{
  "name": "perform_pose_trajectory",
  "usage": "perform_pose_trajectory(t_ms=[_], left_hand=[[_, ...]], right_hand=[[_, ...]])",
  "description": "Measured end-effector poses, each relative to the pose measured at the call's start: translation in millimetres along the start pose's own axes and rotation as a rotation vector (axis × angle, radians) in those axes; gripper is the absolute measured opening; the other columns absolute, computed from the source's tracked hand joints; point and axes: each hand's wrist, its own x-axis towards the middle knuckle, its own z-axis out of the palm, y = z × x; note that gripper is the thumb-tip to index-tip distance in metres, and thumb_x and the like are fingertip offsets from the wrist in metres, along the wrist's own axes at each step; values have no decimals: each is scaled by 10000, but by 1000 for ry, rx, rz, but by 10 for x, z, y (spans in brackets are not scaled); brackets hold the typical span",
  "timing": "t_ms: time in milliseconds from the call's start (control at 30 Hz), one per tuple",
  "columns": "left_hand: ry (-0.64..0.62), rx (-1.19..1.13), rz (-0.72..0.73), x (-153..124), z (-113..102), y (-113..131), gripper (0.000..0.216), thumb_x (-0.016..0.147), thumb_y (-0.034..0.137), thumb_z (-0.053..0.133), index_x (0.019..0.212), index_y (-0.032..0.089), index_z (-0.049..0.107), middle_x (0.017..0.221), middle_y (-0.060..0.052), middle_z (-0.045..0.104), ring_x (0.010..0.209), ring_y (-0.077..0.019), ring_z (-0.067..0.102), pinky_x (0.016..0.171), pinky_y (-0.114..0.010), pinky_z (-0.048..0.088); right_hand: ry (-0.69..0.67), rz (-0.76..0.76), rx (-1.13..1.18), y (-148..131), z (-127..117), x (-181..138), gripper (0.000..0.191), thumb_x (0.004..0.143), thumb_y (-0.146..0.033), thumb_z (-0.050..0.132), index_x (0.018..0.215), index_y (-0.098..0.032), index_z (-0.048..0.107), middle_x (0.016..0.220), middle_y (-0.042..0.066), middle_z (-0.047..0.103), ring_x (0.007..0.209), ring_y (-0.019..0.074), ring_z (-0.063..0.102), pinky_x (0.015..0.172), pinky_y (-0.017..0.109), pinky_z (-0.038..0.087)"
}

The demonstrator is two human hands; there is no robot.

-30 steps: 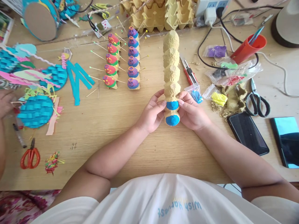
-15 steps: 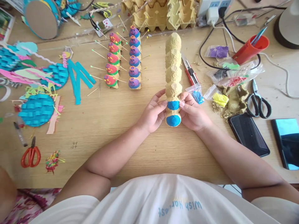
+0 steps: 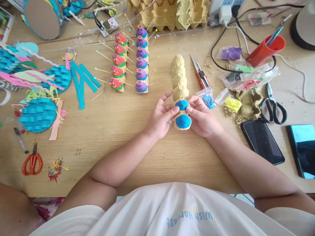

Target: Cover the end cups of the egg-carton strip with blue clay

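A strip of egg carton cups [image 3: 179, 77] points away from me, bare tan pulp at its far end. Blue clay [image 3: 183, 121] covers the two cups nearest my body. My left hand [image 3: 161, 118] pinches the strip's left side near the second blue cup, and my right hand [image 3: 203, 116] grips the right side opposite, thumb on that cup's edge. The fingers beneath the strip are partly hidden. Close by on the right lie a bag of blue clay [image 3: 208, 101] and a red utility knife [image 3: 200, 73] with its blade out.
Painted-looking caterpillar strips [image 3: 142, 62] with pins stand at back left. Blue woven paper discs [image 3: 38, 114] and orange scissors [image 3: 32, 164] lie left. Right are black scissors [image 3: 273, 106], a phone [image 3: 262, 141], yellow clay [image 3: 232, 104] and a red cup [image 3: 265, 50]. Another person's arm [image 3: 18, 209] shows lower left.
The carton strip has tilted, so its far end appears lower and shorter, and the blue cups face me more. My hands stay gripping its sides. The other person's arm reaches further into view.
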Motion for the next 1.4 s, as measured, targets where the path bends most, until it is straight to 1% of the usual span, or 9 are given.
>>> perform_pose_trajectory(t_ms=[100, 267, 467, 667, 767, 933, 1033, 1200, 1400], left_hand=[[15, 6, 1, -6, 16, 8, 887, 768, 381, 1083, 1513, 355, 601, 857, 94, 817, 740, -107, 761, 682, -222, 534], [9, -16, 18, -8, 45, 16, 879, 732, 400, 1107, 1456, 331, 615, 865, 89, 829, 749, -102, 763, 706, -218, 545], [3, 39, 45, -4, 37, 9, 934, 711, 392, 1119, 1488, 337, 602, 809, 101, 818, 689, -108, 753, 721, -234, 556], [-2, 44, 90, -10, 48, 8, 862, 728, 395, 1113, 1437, 332, 627, 789, 97, 804, 710, -117, 770, 745, -242, 583], [-13, 40, 67, -19, 51, 15, 907, 715, 396, 1117, 1474, 343, 623, 821, 90, 808, 762, -139, 797, 793, -270, 608], [-16, 24, -2, -9, 25, 9, 1045, 724, 388, 1108, 1601, 364, 541, 839, 95, 801, 781, -146, 811, 807, -280, 610], [-8, 33, -31, 10, 5, 2, 1051, 710, 376, 1115, 1591, 362, 543, 830, 97, 805, 766, -146, 809, 792, -274, 602], [-6, 48, -9, 27, 9, -3, 1026, 656, 435, 1147, 1508, 321, 587, 801, 83, 834, 686, -142, 792, 725, -260, 586], [10, 77, 17, 7, 31, -10, 1114, 656, 436, 1148, 1584, 318, 544, 814, 80, 856, 719, -152, 824, 749, -261, 599]], right_hand=[[16, -5, -9, 1, 15, -7, 537, 799, -408, 1079, 1050, -311, 614, 962, -67, 777, 791, 137, 735, 706, 270, 638], [43, -1, 17, -11, 34, -12, 559, 771, -400, 1098, 1096, -324, 649, 961, -78, 784, 747, 124, 713, 665, 253, 622], [50, -44, -83, -18, 48, -18, 539, 799, -483, 1079, 1153, -332, 702, 1007, -43, 820, 806, 150, 752, 699, 272, 651], [29, -57, -142, -25, 45, -22, 573, 772, -493, 1095, 1179, -333, 726, 961, -39, 830, 816, 163, 767, 725, 290, 661], [41, -50, -158, -23, 31, -16, 578, 762, -485, 1101, 1169, -332, 721, 967, -40, 832, 778, 155, 748, 694, 285, 647], [65, -55, -183, -23, 10, -1, 599, 733, -495, 1116, 1147, -322, 720, 958, -30, 825, 771, 164, 738, 699, 306, 651], [63, -53, -170, -27, 0, 5, 589, 738, -487, 1117, 1145, -318, 727, 956, -27, 828, 778, 162, 746, 699, 298, 655], [54, -32, -158, -24, -16, 5, 567, 753, -513, 1105, 1155, -309, 761, 955, -23, 845, 773, 163, 765, 677, 291, 662], [69, -96, -178, 7, -24, 11, 514, 756, -499, 1110, 1121, -309, 804, 927, -32, 845, 779, 146, 761, 682, 269, 658]])
